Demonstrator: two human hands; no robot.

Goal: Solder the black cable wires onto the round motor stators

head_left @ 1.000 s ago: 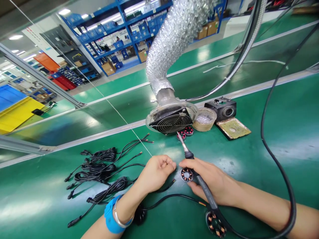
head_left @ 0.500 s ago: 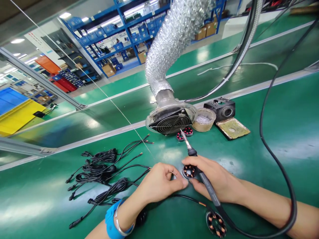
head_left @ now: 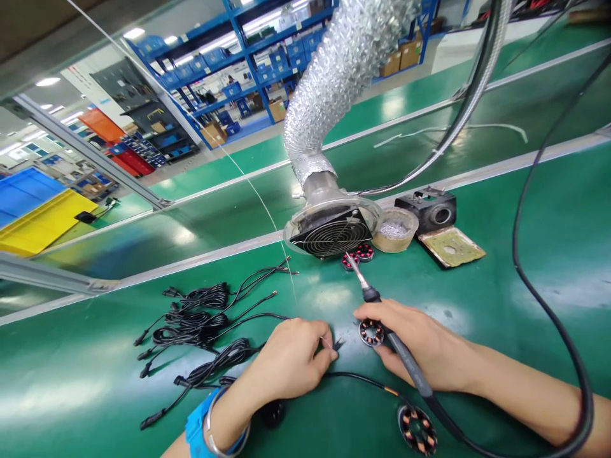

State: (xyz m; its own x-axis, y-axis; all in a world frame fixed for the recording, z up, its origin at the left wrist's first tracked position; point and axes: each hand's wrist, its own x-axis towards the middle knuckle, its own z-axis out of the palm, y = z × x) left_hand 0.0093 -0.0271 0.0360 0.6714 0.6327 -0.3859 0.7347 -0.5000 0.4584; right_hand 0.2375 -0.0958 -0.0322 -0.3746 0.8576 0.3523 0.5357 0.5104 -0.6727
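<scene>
My right hand [head_left: 420, 350] is closed around a black-handled soldering iron [head_left: 382, 312] whose tip points up toward the fan. Its fingers also rest on a small round copper-wound stator [head_left: 371, 332] lying on the green mat. My left hand [head_left: 291, 359], with a blue wristband, pinches the end of a thin black wire [head_left: 337, 345] just left of that stator. A second stator [head_left: 417, 429] with a black lead lies near the front edge, below my right forearm.
A fume extractor fan [head_left: 331, 232] on a silver flexible duct stands behind the hands, with two small stators [head_left: 358, 256] at its base. A tip-cleaner pot [head_left: 398, 229], a black iron stand and a yellow sponge tray [head_left: 451, 247] sit to its right. Bundled black cables [head_left: 200, 318] lie left.
My left hand moved from a fist beside the stator to a pinch on the wire end. The stator and right hand shifted slightly right.
</scene>
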